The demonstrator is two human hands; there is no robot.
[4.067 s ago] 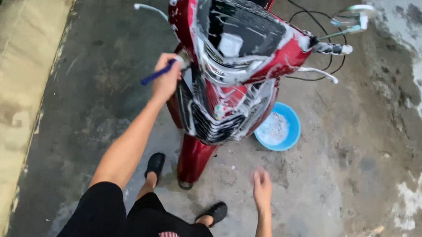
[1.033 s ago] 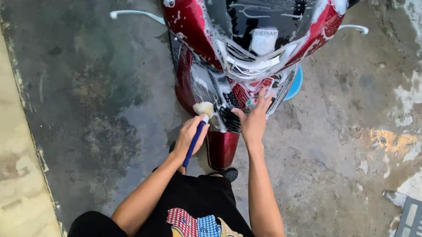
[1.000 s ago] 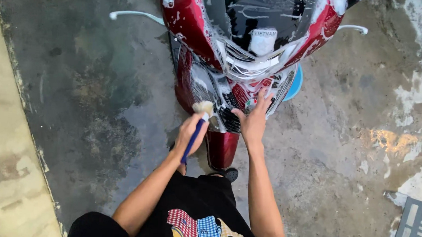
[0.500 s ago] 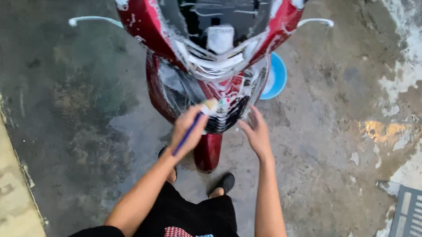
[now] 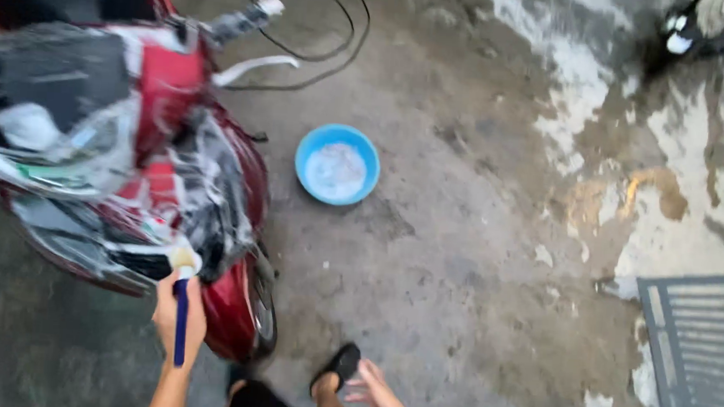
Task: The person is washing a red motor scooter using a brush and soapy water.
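My left hand (image 5: 179, 318) is clenched around the blue-handled brush (image 5: 181, 301); its soft bristles press the soapy red scooter (image 5: 129, 172) just above my fingers. Judged light, stiff-handled, likely slippery; grip mid-handle. My right hand (image 5: 379, 401) hangs spread, holding nothing.

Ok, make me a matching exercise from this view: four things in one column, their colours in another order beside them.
Things:
1. basin
2. brush handle, held in the left hand
3. scooter front mudguard
4. shoe near the right hand

Colours:
A. black
B. dark red
C. light blue
D. dark blue

Pairs: 1-C, 2-D, 3-B, 4-A
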